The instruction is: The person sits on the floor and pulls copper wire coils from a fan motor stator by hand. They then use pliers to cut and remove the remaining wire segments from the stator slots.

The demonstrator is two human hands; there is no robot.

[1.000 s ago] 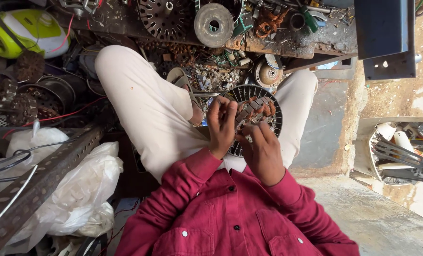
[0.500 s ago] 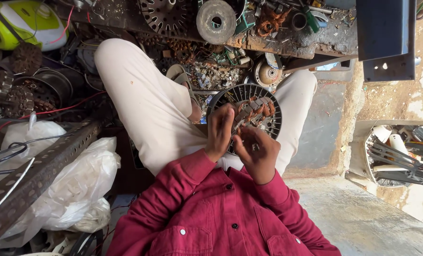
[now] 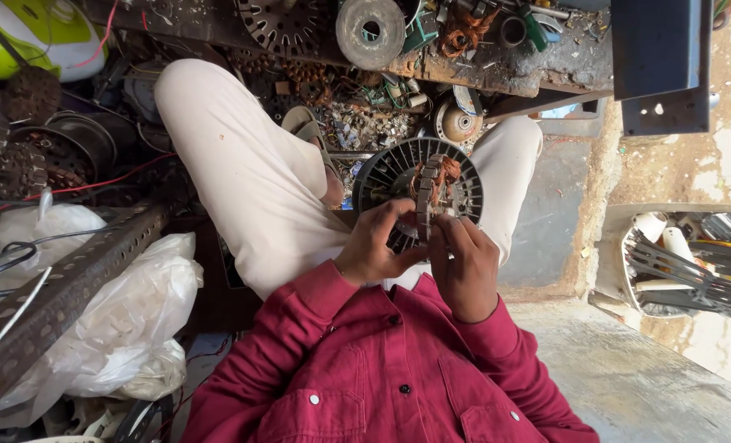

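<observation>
Fingers of both hands pinch stator.

Bench ahead of me: grey grinding disc, rusty scrap
My left: white plastic bags, perforated angle bar (lying diagonal)
Far left: green-white casing

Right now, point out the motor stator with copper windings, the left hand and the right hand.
motor stator (image 3: 431, 182), head view, on the copper windings at its centre.
left hand (image 3: 375, 246), head view, on the back of the hand.
right hand (image 3: 464, 267), head view, on the back of the hand.
</observation>
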